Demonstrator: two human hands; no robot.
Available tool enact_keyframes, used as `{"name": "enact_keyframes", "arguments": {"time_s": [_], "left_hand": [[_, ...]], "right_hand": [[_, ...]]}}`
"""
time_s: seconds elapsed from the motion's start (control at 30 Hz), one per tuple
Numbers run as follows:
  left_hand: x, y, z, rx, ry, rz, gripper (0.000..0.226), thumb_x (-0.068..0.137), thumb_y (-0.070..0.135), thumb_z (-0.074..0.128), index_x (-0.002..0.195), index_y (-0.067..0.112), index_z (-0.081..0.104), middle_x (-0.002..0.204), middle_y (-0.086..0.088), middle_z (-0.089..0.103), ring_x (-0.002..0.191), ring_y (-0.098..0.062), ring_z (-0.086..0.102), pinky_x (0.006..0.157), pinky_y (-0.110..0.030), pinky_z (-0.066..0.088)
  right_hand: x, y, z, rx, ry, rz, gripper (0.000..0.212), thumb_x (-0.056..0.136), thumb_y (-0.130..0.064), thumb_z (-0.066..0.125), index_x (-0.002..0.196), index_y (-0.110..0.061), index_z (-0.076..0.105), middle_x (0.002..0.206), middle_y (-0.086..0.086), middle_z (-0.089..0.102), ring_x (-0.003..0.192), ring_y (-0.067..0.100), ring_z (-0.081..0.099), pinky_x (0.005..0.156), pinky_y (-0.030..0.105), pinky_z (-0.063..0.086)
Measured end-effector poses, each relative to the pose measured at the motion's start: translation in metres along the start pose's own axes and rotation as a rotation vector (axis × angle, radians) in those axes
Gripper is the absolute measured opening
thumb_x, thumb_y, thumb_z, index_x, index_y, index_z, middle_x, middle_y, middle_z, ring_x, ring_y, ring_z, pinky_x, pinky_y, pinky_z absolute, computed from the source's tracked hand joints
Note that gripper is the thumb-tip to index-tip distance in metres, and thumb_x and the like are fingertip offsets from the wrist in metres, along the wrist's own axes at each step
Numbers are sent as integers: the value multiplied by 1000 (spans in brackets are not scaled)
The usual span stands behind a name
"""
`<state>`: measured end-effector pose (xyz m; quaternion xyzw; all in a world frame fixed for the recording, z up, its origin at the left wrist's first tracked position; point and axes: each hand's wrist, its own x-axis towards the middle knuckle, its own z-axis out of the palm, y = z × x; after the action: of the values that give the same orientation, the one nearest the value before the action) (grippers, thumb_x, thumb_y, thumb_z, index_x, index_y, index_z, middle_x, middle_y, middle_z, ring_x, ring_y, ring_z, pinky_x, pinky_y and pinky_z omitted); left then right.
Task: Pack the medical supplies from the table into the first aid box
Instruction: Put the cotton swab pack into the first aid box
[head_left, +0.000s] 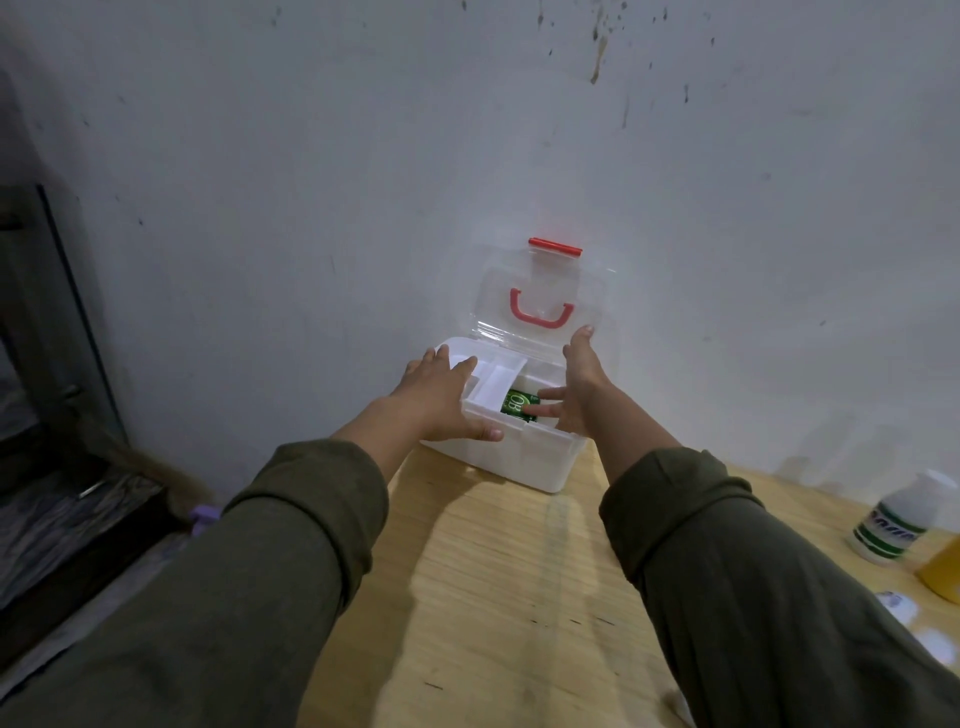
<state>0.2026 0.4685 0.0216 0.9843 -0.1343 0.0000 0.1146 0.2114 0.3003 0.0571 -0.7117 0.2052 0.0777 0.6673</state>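
Observation:
A white first aid box (509, 457) stands open at the table's far edge against the wall, its clear lid (545, 296) with red handle and red latch tipped up. Inside lie a white divider tray (493, 387) and a green packet (517, 404). My left hand (441, 397) rests flat over the box's left side, thumb on the front rim. My right hand (576, 387) reaches over the right side with spread fingers, fingertips touching the green packet, thumb pointing up toward the lid. A white bottle (893, 519) with a green label stands at the table's right.
A yellow container (943, 569) and small white items (898, 603) sit at the right edge of the wooden table (493, 597). The stained wall rises right behind the box. Dark furniture and a purple object (202, 517) lie left of the table.

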Motion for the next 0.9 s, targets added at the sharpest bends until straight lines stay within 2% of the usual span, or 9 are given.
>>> {"name": "enact_keyframes", "arguments": {"time_s": [0.13,0.37,0.57,0.7,0.8,0.9], "left_hand": [[0,-1,1,-3,5,3,114,67,73,60,151,21,3,159,-16,-3,147,-34,-2,119,-47,9],[-2,1,0,-10,7,7,112,68,71,61,151,22,3,159,-15,-3,147,-34,-3,119,-47,8],[-3,1,0,-1,4,10,111,69,71,60,151,22,3,159,-15,-3,147,-34,-4,119,-48,7],[-3,0,0,-1,0,14,113,68,72,60,151,22,3,159,-16,-4,147,-34,-4,119,-47,6],[-2,-1,1,1,-2,13,114,67,72,61,151,22,2,159,-16,-4,147,-34,-5,119,-47,6],[-2,0,1,3,-3,16,113,68,72,60,151,23,2,159,-15,-5,147,-34,-5,119,-48,6]], "right_hand": [[3,2,3,18,-9,-23,77,86,-74,12,149,-31,18,147,22,38,118,43,54,105,55,39],[7,5,5,-53,64,-74,76,88,-71,15,144,-23,35,136,21,50,110,39,61,101,46,47],[7,4,12,22,-7,-54,71,89,-69,18,142,-25,35,136,20,52,110,39,59,101,52,45],[11,1,11,-36,31,-81,72,91,-66,14,144,-21,35,142,18,47,115,38,58,90,41,51],[14,1,7,-25,61,-38,74,90,-69,16,145,-21,34,134,24,52,113,41,58,97,45,50],[14,4,6,16,67,-31,71,91,-68,17,143,-24,36,126,26,57,107,40,61,96,47,51]]}}
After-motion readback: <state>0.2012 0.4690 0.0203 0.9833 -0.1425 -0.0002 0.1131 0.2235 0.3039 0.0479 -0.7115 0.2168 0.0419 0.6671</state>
